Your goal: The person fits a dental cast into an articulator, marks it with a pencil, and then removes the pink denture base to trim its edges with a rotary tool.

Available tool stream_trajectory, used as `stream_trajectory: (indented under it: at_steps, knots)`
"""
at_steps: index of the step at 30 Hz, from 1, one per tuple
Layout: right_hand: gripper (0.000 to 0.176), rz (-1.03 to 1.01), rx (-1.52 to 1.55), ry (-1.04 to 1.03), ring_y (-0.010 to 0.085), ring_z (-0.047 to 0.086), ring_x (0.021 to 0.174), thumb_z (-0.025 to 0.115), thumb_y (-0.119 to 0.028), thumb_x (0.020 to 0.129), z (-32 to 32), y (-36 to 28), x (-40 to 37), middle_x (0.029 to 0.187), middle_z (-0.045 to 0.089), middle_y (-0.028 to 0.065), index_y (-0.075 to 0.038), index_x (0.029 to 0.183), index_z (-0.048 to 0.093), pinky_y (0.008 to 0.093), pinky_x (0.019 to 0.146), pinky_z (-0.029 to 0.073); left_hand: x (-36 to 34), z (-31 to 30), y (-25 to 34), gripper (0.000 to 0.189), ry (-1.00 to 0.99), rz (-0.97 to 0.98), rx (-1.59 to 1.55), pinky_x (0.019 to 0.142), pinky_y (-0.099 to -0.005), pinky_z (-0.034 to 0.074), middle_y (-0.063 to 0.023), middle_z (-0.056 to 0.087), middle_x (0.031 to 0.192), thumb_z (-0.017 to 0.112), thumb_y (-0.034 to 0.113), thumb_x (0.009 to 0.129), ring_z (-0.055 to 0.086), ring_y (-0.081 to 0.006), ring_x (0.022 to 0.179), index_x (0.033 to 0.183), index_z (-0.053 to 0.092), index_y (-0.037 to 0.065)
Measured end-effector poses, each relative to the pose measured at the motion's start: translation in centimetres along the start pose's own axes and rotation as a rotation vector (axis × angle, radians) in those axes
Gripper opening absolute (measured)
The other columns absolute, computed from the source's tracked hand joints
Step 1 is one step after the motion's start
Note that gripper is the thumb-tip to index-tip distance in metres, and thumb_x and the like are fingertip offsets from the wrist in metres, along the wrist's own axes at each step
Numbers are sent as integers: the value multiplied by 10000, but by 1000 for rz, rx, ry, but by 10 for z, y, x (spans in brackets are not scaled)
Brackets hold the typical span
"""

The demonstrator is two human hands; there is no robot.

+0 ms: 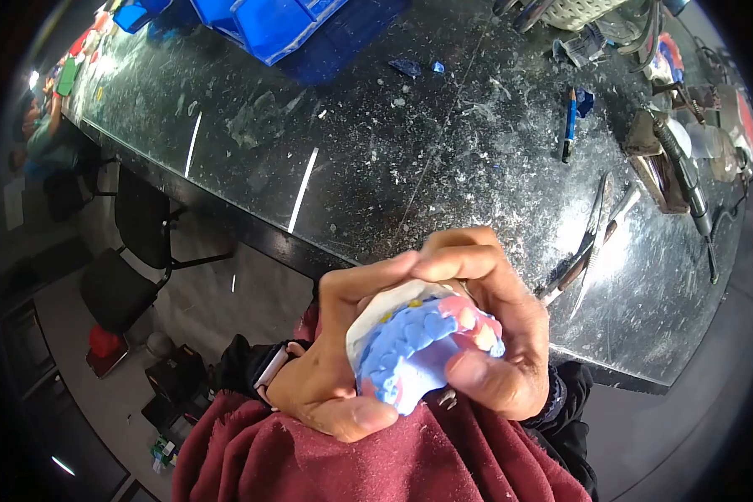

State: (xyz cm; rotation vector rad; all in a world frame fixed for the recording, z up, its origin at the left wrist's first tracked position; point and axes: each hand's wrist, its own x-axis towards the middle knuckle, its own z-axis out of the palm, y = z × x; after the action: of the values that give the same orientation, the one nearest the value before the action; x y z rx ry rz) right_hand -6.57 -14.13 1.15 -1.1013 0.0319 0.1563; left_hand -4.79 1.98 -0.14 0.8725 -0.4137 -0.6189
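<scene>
A dental cast (pixel 418 335) is held between both hands above my lap, just off the table's front edge. Its base is whitish plaster, and a blue layer with tooth shapes covers the arch. Pink wax with a few pale teeth (pixel 467 319) shows on its right part. My left hand (pixel 318 376) wraps round the cast's left side, thumb at the lower front edge. My right hand (pixel 514 343) grips the right side, its thumb pressing near the inner side of the arch. Fingers of both hands meet behind the cast, where their tips are partly hidden.
Blue plastic bins (pixel 268 29) stand at the back of the dusty black table (pixel 251 167). To the right lie a blue pencil (pixel 570 125), metal hand tools (pixel 594 243) and a corded handpiece (pixel 682 167). Black chairs (pixel 125 289) stand at left on the floor.
</scene>
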Motion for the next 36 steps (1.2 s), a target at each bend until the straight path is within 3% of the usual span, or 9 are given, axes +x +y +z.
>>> stream_trajectory:
  at_steps: [5,13,17,21,28,32,36]
  knots:
    - [496,-44,-90,-113,210,468,975,632,-230,655,-1,-2,10,1045,444,157,40,1059,533,327,858,353,1,12,-6,878,110,181,21,934,-436,330,-271,346,1225,641,280,748,412,-332,1123,1309,18,20]
    - [374,-127,1,-80,201,537,875,597,-97,611,1,2,12,955,524,162,31,963,588,306,798,406,-15,12,4,850,124,67,188,903,-387,362,-246,381,1195,711,253,690,456,-273,1067,1285,151,20]
    - [347,-156,-10,-34,190,560,817,535,-50,581,2,4,10,917,546,163,29,911,606,289,750,437,-25,8,-16,839,166,227,267,892,-368,367,-216,392,1186,735,251,654,453,-246,1058,1267,207,31]
    - [357,-139,-56,-9,188,568,800,517,-27,555,2,3,8,907,556,158,28,895,610,286,735,445,-22,13,-18,837,204,217,227,894,-370,366,-201,395,1188,743,259,640,449,-245,1064,1257,223,34]
    - [371,-92,-45,-21,198,558,849,543,-49,576,1,1,9,928,550,154,31,933,608,296,777,430,-23,7,-3,873,130,39,250,930,-407,342,-215,335,1260,716,281,670,413,-283,1124,1280,141,38]
    - [378,-27,-42,-37,204,545,887,553,-61,604,3,-4,9,941,543,157,34,967,601,304,811,413,-18,-2,-20,869,47,218,98,944,-434,328,-228,297,1290,686,262,702,390,-314,1154,1290,88,35]
    - [373,-43,-51,-39,205,545,886,546,-63,622,3,-4,9,943,542,159,37,978,595,306,813,413,-18,1,-21,856,66,208,51,937,-457,331,-248,299,1281,668,254,723,395,-334,1147,1292,66,33]
